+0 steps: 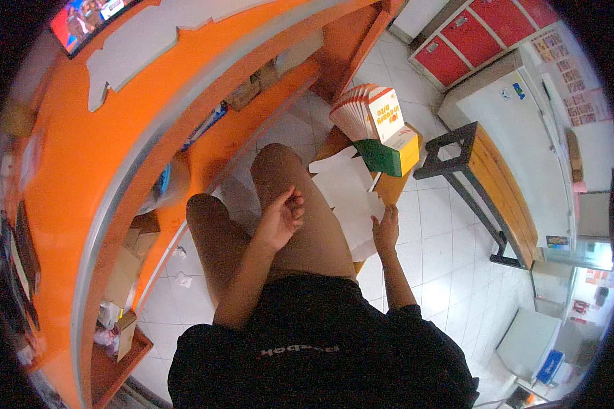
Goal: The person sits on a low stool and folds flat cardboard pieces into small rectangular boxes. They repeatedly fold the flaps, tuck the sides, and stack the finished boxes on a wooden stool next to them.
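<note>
I sit with my legs in brown trousers stretched forward. My left hand [280,219] hovers over my right thigh with fingers loosely curled, holding nothing. My right hand [386,228] rests open on the edge of a stack of flat white cardboard sheets [344,185] lying on a wooden stool beside my leg. Beyond the sheets stands a row of upright folded cartons [361,109] with a white and orange face, next to a green and yellow box [392,153].
An orange curved counter [143,129] with shelves holding cardboard boxes wraps my left side. A wooden bench with a black metal frame [488,177] stands to the right on white floor tiles. Red lockers [484,34] and a white chest cabinet [518,123] lie beyond.
</note>
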Motion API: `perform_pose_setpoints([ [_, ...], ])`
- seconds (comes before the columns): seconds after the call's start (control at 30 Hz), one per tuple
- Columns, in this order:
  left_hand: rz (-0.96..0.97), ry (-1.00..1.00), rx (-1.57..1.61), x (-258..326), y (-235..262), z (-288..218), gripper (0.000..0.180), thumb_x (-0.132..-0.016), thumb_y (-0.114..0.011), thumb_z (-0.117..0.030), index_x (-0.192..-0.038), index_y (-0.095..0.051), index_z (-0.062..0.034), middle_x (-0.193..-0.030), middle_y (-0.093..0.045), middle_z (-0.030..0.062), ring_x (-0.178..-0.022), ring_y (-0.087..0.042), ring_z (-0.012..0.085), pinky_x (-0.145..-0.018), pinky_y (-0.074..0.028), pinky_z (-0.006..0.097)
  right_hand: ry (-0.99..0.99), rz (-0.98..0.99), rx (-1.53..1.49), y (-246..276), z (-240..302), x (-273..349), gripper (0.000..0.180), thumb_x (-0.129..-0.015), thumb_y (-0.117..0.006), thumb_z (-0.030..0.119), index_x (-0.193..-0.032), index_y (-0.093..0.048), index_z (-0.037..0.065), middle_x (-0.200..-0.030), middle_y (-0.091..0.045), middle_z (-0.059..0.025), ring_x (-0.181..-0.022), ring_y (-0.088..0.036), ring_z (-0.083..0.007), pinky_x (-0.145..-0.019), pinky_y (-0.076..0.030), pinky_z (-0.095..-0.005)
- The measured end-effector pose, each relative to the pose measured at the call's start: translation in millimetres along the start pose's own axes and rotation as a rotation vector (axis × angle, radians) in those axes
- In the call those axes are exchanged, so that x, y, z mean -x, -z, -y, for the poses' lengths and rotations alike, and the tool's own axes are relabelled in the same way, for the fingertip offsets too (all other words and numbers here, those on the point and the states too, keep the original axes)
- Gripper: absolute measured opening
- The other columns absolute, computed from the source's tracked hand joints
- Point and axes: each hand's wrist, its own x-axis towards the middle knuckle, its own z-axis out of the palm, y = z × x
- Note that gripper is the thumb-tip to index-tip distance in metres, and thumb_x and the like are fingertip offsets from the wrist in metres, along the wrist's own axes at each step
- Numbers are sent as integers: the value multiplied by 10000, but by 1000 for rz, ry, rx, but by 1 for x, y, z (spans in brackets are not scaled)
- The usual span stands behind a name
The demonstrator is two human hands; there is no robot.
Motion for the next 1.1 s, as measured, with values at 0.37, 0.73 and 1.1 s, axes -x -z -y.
perform_pose_setpoints([
  [0.37,-106,-65,-324,-2,-17,19,208,-902,-546,-336,-914,-579,-131,-800,-599,-29,-654,-579,91,-522,-437,227,-76,623,-403,94,22,-56,345,-885,-526,76,-1190,-385,-4,-1205,-525,-252,-1108,-537,-343,-880,-455,-383],
  [0.73,-63,-631,-929,9,-76,49,382,-873,-598,-366,-1038,-558,-23,-964,-592,93,-899,-602,194,-743,-509,307,557,396,-485,211,138,-32,526,-754,-442,-112,-1230,-517,100,-1250,-529,-131,-1099,-545,-289,-948,-442,-354],
  [1.1,-206,-936,-1288,35,-59,35,482,-864,-611,-307,-1215,-463,-12,-1239,-485,135,-1133,-464,193,-964,-371,349,314,-154,-790,198,212,-22,85,-799,-663,35,-874,-644,0,-874,-628,-107,-785,-623,-161,-611,-509,-265],
])
